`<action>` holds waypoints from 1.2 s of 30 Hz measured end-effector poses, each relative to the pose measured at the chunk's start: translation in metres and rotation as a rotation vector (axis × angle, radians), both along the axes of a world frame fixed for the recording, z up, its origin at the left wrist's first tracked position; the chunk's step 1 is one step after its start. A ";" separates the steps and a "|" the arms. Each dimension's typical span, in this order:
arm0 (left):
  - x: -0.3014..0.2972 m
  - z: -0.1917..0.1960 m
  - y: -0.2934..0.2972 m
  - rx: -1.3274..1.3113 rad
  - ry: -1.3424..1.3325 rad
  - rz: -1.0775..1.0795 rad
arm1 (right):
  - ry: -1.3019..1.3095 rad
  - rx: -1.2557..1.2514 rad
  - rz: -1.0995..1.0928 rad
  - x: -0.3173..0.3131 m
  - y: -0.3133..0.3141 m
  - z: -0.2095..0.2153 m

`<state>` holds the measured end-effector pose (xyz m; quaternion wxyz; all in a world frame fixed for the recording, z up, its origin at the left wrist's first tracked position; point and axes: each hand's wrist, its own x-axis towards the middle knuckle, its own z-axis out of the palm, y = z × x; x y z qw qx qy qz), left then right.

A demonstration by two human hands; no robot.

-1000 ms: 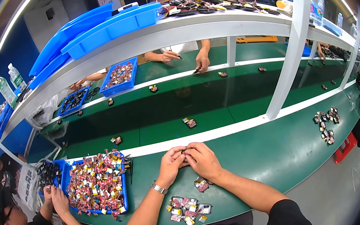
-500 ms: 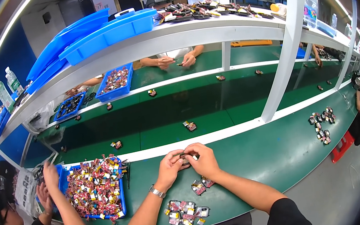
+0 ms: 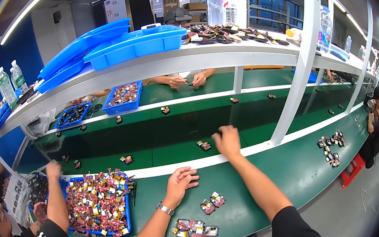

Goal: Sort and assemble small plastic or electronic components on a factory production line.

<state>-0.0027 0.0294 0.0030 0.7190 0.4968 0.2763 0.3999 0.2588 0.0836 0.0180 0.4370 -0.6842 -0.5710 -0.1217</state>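
My left hand (image 3: 182, 184) hovers at the bench's back edge with its fingers stretched and loosely apart, nothing visible in it. My right hand (image 3: 228, 141) reaches over the white rail onto the green belt (image 3: 170, 155); its thumb stands apart from its fingers, and its underside is hidden. Just left of it on the belt lies a small electronic unit (image 3: 204, 145) with red and yellow parts and a white label. Between my forearms, a pair of similar units (image 3: 212, 203) rests on the green bench (image 3: 247, 201). Closer to me lies a cluster of such units (image 3: 195, 232).
A blue bin (image 3: 128, 211) heaped with small wired parts stands left, beside a person's arm (image 3: 57, 201). A slanting white post (image 3: 295, 77) rises at right. Above runs a shelf (image 3: 145, 69) with blue trays (image 3: 136, 47). More units (image 3: 331, 148) sit at far right.
My hands were together around a small dark piece; they have parted. The right has moved forward over the belt, while the left stays at the bench with fingers loosened. The view has shifted slightly.
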 end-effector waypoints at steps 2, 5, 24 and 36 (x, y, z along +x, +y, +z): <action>0.001 -0.001 -0.001 -0.009 0.005 0.005 | 0.023 -0.099 0.054 -0.033 -0.007 -0.005; 0.006 0.002 -0.001 0.026 0.010 0.009 | 0.008 -0.383 -0.052 -0.039 0.000 -0.019; -0.005 0.011 0.008 -0.090 0.116 -0.173 | 0.068 -0.271 0.858 -0.063 -0.103 0.024; -0.008 0.008 0.005 -0.064 0.027 -0.178 | 0.004 -0.126 0.762 -0.081 -0.100 0.017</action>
